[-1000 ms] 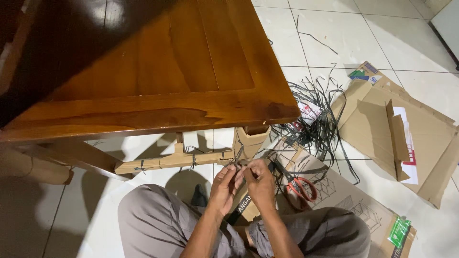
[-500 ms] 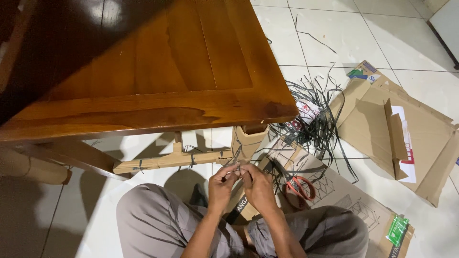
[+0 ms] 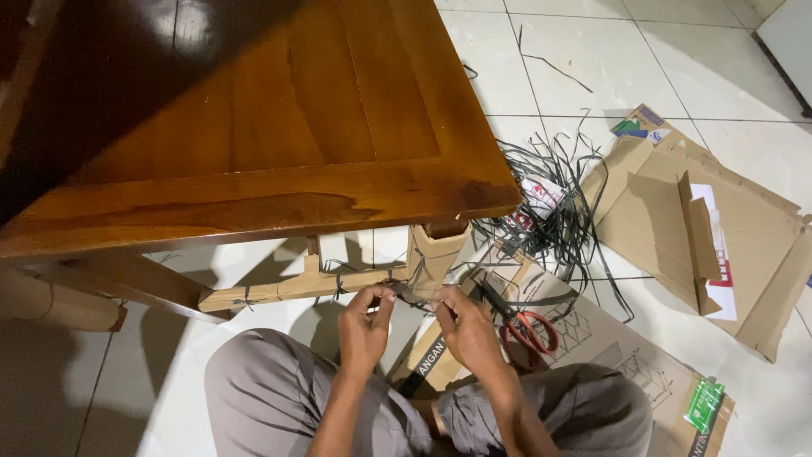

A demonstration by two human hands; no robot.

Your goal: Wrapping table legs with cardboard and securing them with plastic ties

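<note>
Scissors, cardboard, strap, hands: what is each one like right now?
Scissors: lying on cardboard, blades shut.
Cardboard box: flattened on the floor.
Black strap: stretched between both hands.
Left hand: pinching the strap.
Right hand: pinching the strap.
Table leg: wrapped in cardboard.

A home: white tiled floor (image 3: 677, 59), polished wooden table (image 3: 254, 127).

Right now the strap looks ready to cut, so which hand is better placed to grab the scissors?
Probably the right hand: the scissors lie on the cardboard just beside it, while the left hand pinches the strap farther away.
</note>
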